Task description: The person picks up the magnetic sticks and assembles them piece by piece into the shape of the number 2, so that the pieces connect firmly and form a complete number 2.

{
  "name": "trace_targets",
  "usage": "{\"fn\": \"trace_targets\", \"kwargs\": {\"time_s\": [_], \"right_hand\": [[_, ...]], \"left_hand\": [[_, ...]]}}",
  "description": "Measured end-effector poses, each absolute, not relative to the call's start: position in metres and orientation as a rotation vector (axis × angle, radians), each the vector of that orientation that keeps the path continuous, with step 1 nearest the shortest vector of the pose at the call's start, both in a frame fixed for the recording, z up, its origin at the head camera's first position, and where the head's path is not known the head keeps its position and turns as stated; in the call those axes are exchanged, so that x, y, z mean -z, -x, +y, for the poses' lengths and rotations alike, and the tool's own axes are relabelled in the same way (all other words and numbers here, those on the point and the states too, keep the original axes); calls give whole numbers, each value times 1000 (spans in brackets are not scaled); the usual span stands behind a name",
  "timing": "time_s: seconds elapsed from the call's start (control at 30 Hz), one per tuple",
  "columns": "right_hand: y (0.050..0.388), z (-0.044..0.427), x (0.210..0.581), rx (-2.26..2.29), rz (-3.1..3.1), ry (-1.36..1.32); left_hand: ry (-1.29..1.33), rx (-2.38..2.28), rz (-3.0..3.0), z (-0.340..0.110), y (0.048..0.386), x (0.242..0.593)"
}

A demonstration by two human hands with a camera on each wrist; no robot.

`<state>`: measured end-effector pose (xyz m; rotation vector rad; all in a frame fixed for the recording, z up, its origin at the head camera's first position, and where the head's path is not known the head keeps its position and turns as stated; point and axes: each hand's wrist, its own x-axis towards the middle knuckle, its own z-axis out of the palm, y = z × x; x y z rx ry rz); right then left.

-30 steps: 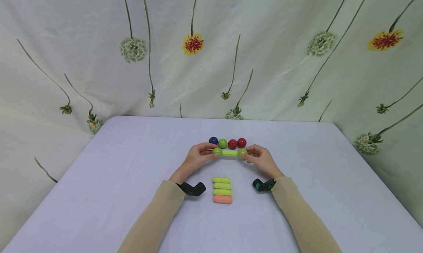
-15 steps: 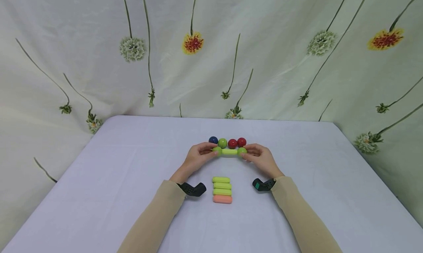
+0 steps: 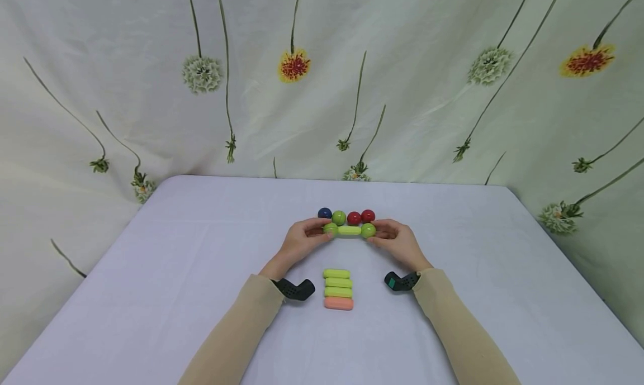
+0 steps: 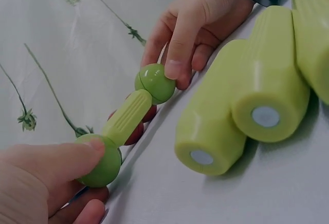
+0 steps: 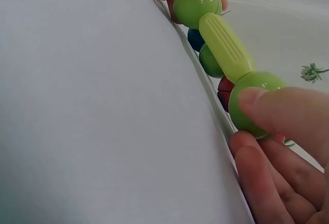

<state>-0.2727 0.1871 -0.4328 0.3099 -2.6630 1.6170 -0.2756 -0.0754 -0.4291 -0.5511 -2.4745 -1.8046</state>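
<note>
A yellow-green magnetic rod [image 3: 349,230] joins two green balls, one at each end. My left hand [image 3: 301,241] pinches the left green ball [image 4: 105,165] between thumb and fingers. The right green ball [image 5: 252,100] is pinched by my right hand [image 3: 399,244], its thumb on the near side in the right wrist view. Just behind the joined piece, a dark blue ball [image 3: 325,213], another green ball [image 3: 339,218] and two red balls [image 3: 354,218] sit in a row, close to the fingertips.
Between the forearms, several yellow-green rods [image 3: 338,283] and one salmon-pink rod [image 3: 339,303] lie stacked side by side on the white table [image 3: 201,262]. Silvery discs show on the rod ends in the left wrist view. A flower-printed cloth [image 3: 412,83] hangs behind the table.
The joined rod and balls have shifted very slightly away from me. My right thumb now sits a little lower on its ball. Both hands keep their grip; the other pieces have not moved.
</note>
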Motion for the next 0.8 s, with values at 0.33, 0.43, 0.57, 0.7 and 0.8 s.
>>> {"fn": "trace_targets", "kwargs": {"time_s": [0.33,0.43,0.57,0.7,0.8], "right_hand": [[274,188,436,-1517,-2682,-307],[274,188,436,-1489,-2690,-310],[273,187,435,-1500,-2694,-303],[272,187,433,-1501,-2699,-279],[271,187,432,-1489,-2693,-270]], "left_hand": [[537,1644,-2512,-74,276,433],[547,1616,-2507,-74,276,434],[546,1590,-2513,-74,277,435],[545,1593,-2510,-73,276,434],[540,1600,-2513,-73,275,433]]}}
